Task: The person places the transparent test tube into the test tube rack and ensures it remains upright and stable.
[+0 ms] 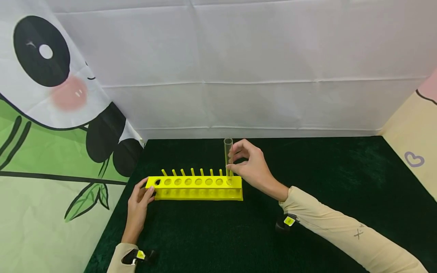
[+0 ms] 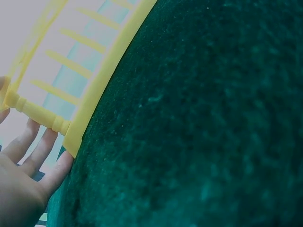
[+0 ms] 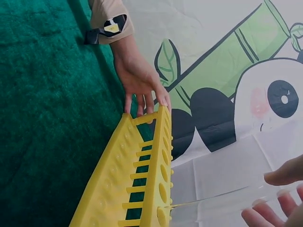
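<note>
A yellow test tube rack (image 1: 198, 197) stands on the dark green cloth, with a row of round holes on top and pegs along its back. My left hand (image 1: 139, 201) grips its left end, and the left wrist view shows the fingers spread along the rack's end post (image 2: 40, 115). At the other end, my right hand (image 1: 254, 165) pinches a clear test tube (image 1: 228, 146) between thumb and fingers. That tube is upright, its lower end at the rightmost hole. In the right wrist view the tube (image 3: 220, 201) meets the top board; how deep it sits I cannot tell.
Dark green cloth (image 1: 324, 170) covers the table. A white cloth (image 1: 256, 68) hangs behind it, and a panda-printed sheet (image 1: 37, 201) hangs at the left. At the right is a cream printed panel (image 1: 416, 140).
</note>
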Motion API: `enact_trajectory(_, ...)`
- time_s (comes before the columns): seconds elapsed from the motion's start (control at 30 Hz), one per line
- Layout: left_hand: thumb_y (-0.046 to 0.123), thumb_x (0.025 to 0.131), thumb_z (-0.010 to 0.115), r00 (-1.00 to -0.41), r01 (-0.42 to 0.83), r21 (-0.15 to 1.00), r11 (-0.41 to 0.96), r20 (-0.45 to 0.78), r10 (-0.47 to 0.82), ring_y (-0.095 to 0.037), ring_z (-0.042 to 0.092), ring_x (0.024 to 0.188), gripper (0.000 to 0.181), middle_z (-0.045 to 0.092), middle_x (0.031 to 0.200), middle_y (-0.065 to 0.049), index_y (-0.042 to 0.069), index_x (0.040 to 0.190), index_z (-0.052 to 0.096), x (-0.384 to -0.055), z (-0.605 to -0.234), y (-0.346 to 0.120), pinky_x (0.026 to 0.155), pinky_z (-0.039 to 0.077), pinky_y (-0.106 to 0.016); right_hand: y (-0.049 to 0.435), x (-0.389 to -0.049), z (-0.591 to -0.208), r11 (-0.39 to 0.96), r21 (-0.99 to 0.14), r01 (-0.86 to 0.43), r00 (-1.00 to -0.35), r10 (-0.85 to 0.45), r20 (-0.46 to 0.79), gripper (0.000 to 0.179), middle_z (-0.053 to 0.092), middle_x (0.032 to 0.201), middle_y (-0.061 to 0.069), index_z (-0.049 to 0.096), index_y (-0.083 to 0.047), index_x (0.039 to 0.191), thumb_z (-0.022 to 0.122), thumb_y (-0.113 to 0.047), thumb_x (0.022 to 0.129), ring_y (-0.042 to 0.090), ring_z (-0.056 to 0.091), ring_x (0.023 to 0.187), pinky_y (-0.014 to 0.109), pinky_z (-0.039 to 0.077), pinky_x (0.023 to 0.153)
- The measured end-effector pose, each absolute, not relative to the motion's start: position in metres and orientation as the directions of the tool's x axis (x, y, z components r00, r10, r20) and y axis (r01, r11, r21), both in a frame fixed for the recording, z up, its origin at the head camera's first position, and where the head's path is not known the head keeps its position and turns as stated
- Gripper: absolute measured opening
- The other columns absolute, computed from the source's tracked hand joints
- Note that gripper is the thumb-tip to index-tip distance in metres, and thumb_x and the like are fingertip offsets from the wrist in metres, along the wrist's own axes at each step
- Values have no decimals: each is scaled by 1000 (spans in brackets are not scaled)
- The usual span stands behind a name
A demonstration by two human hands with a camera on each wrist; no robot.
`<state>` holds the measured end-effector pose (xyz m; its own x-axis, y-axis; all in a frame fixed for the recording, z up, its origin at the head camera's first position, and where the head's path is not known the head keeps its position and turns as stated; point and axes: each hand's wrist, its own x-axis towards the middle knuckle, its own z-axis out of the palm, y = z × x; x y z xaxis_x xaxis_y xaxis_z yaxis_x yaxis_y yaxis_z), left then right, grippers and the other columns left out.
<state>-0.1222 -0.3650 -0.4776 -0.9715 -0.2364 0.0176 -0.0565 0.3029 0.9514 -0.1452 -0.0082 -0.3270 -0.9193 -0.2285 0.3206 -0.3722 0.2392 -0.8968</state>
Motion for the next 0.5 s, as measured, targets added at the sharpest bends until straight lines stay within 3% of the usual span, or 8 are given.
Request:
enact_trajectory(0.2,48,95,49,-970,-50,951,306,26,-241,-25,51,114,52,50,128,-7,27,142,38,-124,-479,-365,84,49,-20,-8,-144,-328,232,-902,-363,-922,-228,313,35,57,100,8,53,-6,101,74,6,76,23,60,86,37,56,70)
enact_trajectory(0.5,46,96,49,-970,-32,955,294,42,-241,-24,51,114,51,50,127,-6,26,142,39,-123,-479,-364,85,49,-19,-8,-143,-333,240,-899,-368,-921,-230,315,35,56,101,8,53,-6,100,74,6,75,22,59,86,34,56,70)
